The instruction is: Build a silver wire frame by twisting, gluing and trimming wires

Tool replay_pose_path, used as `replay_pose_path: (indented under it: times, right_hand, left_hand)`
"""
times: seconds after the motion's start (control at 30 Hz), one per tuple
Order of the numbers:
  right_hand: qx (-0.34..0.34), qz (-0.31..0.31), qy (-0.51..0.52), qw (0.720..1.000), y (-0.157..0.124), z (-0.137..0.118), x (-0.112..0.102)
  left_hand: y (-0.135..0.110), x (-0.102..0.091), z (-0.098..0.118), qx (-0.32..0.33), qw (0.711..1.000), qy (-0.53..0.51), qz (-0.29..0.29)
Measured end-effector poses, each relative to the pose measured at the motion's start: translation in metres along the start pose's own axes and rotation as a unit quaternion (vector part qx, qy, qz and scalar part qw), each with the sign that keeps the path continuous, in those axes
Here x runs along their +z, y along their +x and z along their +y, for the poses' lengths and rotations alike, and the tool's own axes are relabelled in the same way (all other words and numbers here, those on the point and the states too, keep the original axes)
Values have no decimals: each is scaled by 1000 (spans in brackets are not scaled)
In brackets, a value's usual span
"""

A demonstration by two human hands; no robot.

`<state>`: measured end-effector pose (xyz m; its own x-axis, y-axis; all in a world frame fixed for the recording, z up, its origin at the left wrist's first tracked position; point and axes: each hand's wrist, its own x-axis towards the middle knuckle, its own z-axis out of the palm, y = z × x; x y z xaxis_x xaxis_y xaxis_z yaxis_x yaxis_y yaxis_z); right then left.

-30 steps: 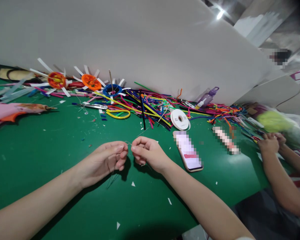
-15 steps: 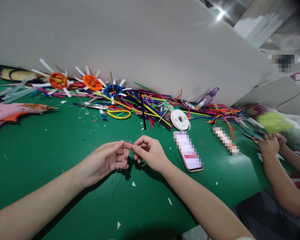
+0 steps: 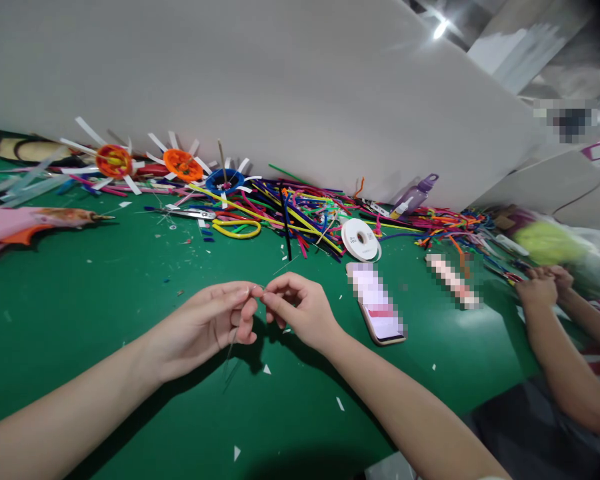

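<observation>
Above the green table [image 3: 180,427], my left hand [image 3: 207,327] pinches a thin, pale thread [image 3: 231,350] between thumb and forefinger, its other fingers curled. Loose ends of the thread hang below the left fingers. My right hand [image 3: 305,310] is closed in a pinch on the same thread, its fingertips almost meeting the left ones. Whether a knot lies between them is too small to tell. Right of my right hand lies a lit phone [image 3: 377,303], and behind the phone a white spool [image 3: 360,239] rests on its side.
Along the grey partition [image 3: 280,87] runs a heap of coloured pipe cleaners [image 3: 305,207]. Orange and blue wheel-like pieces [image 3: 183,165] with white strips stand there, near yellow-handled scissors [image 3: 237,229]. A pink glue gun [image 3: 15,223] lies left. Another person's hands [image 3: 540,287] work at right.
My left hand has rolled slightly, its thumb now pressed nearer the forefinger's tip. The small loop of thread over the fingertips has drawn down smaller. My right hand has barely moved.
</observation>
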<state>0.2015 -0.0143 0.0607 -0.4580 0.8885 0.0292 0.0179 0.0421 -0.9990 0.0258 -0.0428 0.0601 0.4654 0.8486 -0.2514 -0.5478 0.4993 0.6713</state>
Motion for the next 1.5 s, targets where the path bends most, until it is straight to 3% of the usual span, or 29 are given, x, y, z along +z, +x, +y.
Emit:
replay_pose_path:
  times: [0.17, 0.53, 0.77, 0.9, 1.17, 1.33, 1.5]
  right_hand:
    - [-15, -13, 30, 999, -2, -1, 0]
    - [-41, -31, 75, 996, -3, -4, 1]
    - [-62, -30, 60, 996, -4, -3, 0]
    - [-120, 26, -11, 992, -2, -1, 1]
    - [-212, 112, -165, 957, -2, 0, 0]
    - [-245, 113, -188, 944, -3, 1, 1]
    - [-238, 108, -183, 948, -4, 1, 2]
  left_hand:
    - [-4, 7, 7, -14, 1000, 20, -14]
    - [-7, 17, 8, -21, 999, 40, 11]
    - [-8, 19, 10, -7, 1000, 29, 8]
    - [-8, 19, 10, 4, 1000, -8, 5]
    - [-8, 18, 7, -2, 999, -23, 28]
    - [-8, 19, 5, 15, 999, 15, 46]
    - [-8, 20, 4, 50, 994, 61, 70]
